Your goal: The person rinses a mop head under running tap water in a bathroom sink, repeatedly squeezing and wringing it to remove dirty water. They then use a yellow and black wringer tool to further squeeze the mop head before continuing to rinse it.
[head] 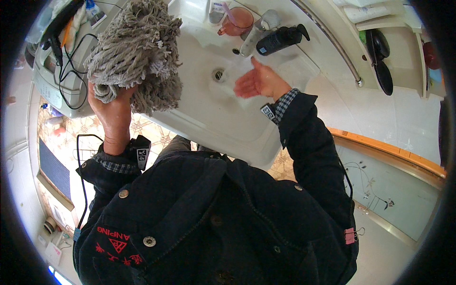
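Note:
My left hand (113,115) grips a bunched grey string mop head (133,46) from below, raised at the left side of a white washbasin (228,124). The strands hide most of its fingers. My right hand (262,82) is over the right part of the basin, palm showing, with its fingers extended and thumb apart, holding nothing. The basin's drain (218,74) lies between the two hands. Just beyond my right hand, a black pump bottle (279,41) and a clear bottle (251,42) lie on the basin's far rim, beside a pink cup (240,22).
At the left stands a washing machine (57,83) with a black cable (73,71), an orange-handled item and a tube (95,14) on top. A metal rail (331,39) and a shelf with a black brush (384,76) are at the right.

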`<state>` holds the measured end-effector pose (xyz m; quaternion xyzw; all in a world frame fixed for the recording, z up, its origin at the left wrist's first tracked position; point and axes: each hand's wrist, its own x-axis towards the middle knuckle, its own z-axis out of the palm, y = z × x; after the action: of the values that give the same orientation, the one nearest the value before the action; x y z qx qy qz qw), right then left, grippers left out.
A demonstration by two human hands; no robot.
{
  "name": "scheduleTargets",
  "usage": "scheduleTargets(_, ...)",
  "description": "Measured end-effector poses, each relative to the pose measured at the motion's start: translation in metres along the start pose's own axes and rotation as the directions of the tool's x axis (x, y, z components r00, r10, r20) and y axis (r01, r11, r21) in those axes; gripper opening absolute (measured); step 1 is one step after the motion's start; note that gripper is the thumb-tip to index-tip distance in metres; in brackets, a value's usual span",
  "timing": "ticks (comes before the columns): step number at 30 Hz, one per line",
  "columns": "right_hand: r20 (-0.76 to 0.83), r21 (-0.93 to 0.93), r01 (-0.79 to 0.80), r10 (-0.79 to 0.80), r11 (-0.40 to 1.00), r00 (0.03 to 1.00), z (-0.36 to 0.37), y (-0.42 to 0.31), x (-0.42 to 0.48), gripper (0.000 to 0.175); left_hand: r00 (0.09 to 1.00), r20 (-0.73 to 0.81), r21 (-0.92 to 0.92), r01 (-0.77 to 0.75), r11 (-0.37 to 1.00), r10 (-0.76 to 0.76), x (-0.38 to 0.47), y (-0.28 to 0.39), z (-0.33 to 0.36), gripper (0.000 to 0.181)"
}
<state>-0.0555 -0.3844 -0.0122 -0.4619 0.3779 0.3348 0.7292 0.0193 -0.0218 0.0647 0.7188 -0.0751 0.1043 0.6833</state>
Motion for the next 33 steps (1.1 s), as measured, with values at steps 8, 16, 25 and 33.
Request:
scheduleTargets(8, -0.112, -0.218, -0.048, 0.024, 0.975, 0.993, -0.021, 0.042, 0.019, 0.082, 0.999, -0.030, 0.035, 0.019, 0.999, -0.018, -0.006, 0.003, -0.003, 0.052)
scheduleTargets(16, 0.033, 0.794, 0.243, -0.439, 0.557, 0.898, -0.013, -0.003, 0.061, 0.054, 1.000, -0.016, 0.023, 0.018, 1.000, -0.018, -0.007, 0.003, -0.002, 0.053)
scheduleTargets(25, 0.286, 0.778, 0.059, -0.436, 0.625, 0.853, 0.005, -0.009, 0.071, 0.049, 0.999, -0.041, 0.033, 0.000, 0.999, 0.002, -0.008, 0.002, -0.006, 0.049)
scheduleTargets(33, 0.436, 0.097, -0.126, 0.072, 0.987, 0.897, -0.007, 0.038, 0.029, 0.072, 0.999, -0.028, 0.018, 0.029, 0.999, -0.029, -0.005, 0.001, -0.008, 0.054)
